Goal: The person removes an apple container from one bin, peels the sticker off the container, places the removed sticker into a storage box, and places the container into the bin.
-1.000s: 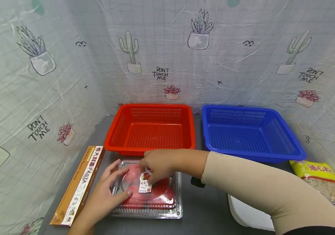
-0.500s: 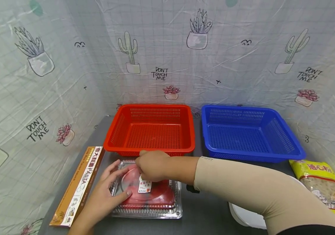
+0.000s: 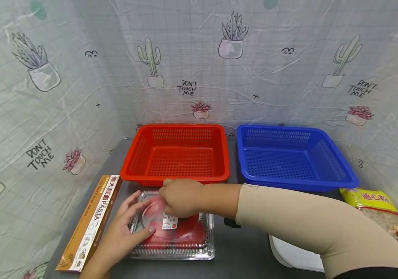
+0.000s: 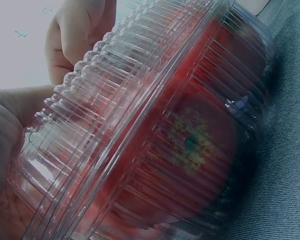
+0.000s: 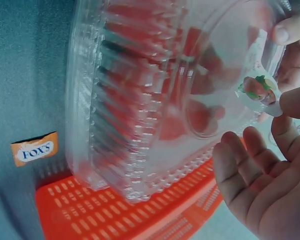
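A clear ribbed plastic clamshell box (image 3: 172, 228) holding red fruit is lying on the grey table (image 3: 240, 252) just in front of the red mesh plastic basket (image 3: 176, 153). The left hand (image 3: 122, 232) is resting flat-fingered on the box's left lid edge. The right hand (image 3: 181, 197) is pinching the small white sticker label (image 5: 260, 92) on the lid.

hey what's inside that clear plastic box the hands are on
Red contents, apparently fruit, fill the clear box. A label on the lid, the right hand and the left hand hide part.
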Tool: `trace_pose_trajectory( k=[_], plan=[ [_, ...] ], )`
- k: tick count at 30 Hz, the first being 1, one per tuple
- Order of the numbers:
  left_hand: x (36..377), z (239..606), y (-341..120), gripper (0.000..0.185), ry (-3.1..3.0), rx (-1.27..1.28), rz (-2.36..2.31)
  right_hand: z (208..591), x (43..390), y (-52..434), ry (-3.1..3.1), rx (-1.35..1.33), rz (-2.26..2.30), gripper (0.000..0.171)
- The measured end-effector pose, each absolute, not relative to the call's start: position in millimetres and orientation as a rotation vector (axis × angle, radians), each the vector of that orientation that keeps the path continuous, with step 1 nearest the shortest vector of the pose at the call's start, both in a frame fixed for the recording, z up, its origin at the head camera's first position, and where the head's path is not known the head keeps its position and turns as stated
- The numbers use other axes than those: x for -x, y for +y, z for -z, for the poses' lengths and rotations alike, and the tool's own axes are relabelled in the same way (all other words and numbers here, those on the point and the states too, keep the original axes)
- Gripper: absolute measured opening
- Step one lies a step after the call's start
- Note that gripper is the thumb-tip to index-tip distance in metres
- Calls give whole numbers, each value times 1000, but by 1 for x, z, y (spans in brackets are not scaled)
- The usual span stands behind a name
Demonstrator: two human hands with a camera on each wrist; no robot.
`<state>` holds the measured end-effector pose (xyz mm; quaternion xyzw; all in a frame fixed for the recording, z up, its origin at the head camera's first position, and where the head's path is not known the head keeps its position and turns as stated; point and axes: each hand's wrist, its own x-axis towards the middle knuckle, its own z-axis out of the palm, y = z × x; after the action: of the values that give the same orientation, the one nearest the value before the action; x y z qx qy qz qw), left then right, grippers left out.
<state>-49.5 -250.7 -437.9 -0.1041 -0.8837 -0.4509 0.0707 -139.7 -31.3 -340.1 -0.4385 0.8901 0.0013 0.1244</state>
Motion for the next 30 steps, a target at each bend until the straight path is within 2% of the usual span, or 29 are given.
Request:
trace_pose_trajectory(
  k=[9,17,26,30],
  plan=[
    [49,437,-247,67,-2680,286,1371,318,133,-21,2489,1314,145,8],
    [51,436,-243,68,-2674,282,1367,293,137,18,2257,1377,451,15],
    [51,436,-240,68,-2693,263,1351,290,152,101,2198,1244,386,16],
    [51,436,-240,68,-2681,267,1358,290,155,144,2176,1101,398,18]
  ],
)
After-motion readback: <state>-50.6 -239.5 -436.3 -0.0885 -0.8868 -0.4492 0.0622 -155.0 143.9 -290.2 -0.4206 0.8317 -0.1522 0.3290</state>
